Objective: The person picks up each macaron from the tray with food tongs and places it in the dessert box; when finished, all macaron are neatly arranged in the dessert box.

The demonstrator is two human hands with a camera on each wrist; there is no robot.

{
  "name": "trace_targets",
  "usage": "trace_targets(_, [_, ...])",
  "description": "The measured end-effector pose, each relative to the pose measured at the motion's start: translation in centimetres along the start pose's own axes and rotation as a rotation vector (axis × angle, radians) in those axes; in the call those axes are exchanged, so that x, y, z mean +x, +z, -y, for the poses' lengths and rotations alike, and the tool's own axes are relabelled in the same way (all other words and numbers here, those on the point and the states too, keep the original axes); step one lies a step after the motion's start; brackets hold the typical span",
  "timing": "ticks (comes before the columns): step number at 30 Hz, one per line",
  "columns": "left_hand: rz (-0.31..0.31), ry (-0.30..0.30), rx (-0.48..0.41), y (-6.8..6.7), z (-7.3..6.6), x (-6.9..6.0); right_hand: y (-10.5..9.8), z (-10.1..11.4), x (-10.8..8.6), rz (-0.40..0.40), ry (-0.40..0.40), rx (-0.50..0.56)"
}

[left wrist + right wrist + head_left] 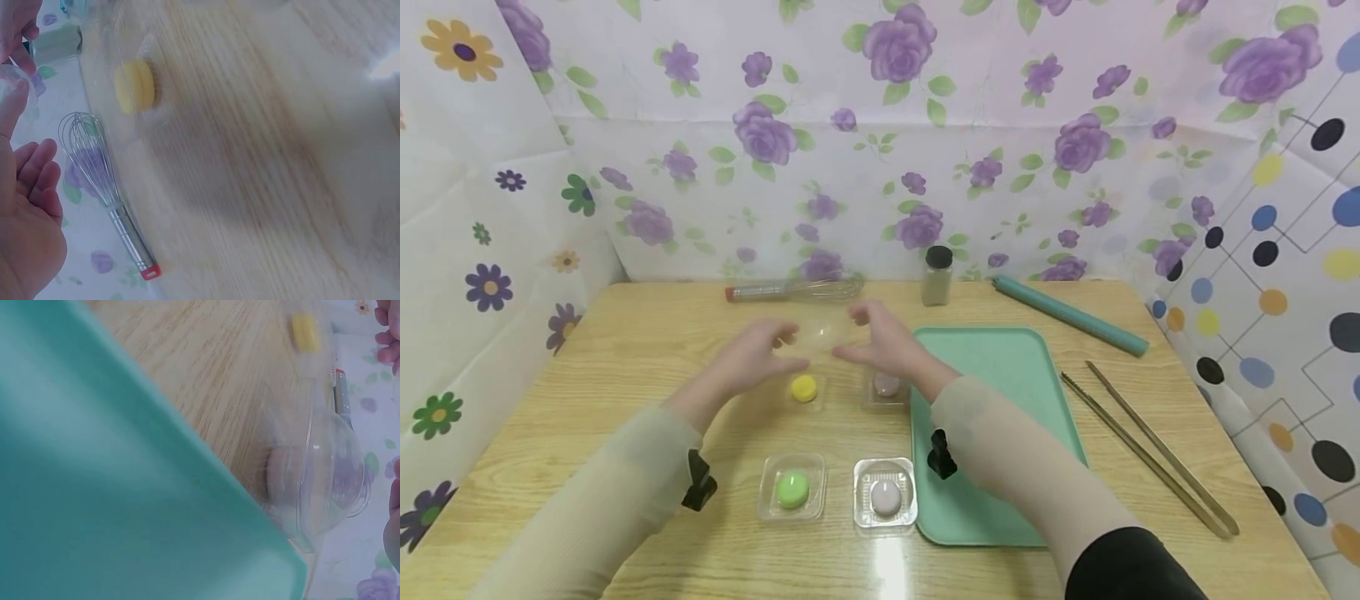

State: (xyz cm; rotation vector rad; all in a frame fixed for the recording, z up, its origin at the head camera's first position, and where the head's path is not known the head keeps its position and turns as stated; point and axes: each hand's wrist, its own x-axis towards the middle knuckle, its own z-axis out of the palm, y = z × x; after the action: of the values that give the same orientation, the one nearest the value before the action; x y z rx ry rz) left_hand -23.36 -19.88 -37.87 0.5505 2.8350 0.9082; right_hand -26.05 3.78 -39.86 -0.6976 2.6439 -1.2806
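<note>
Between my two hands is a clear plastic domed lid (822,332), held above the table behind a yellow macaron (803,388). My left hand (751,358) holds its left side with curved fingers and thumb; my right hand (887,342) holds the right side. The yellow macaron (135,86) sits in a clear tray below. Under my right forearm, a lilac macaron (284,472) lies beneath a clear dome (337,469). Nearer me, a green macaron (793,490) and another lilac macaron (886,497) rest in clear trays. Reflections blur the held lid's rim.
A green tray (985,533) lies under my right forearm. To its right are long metal tongs (1150,450). Along the back lie a whisk (797,289), a jar with a black cap (937,279) and a teal rolled stick (1067,315). Patterned cloth walls surround the table.
</note>
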Motion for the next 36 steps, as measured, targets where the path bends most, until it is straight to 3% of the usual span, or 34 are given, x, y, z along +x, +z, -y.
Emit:
trace_targets(6, [-0.021,0.029,-0.019,0.21,-0.10,-0.38,0.14,0.28,-0.27,-0.017,0.020,0.049])
trace_targets(15, [-0.021,0.024,-0.047,0.31,-0.11,-0.47,0.27,0.20,-0.34,-0.032,0.049,0.091])
trace_targets(29, [-0.024,-0.009,-0.129,-0.23,-0.41,-0.53,-0.06,0.30,-0.52,-0.060,-0.027,0.080])
trace_targets(36, [0.001,0.019,-0.117,-0.36,-0.55,-0.50,-0.04,0.19,-0.62,-0.032,-0.046,0.063])
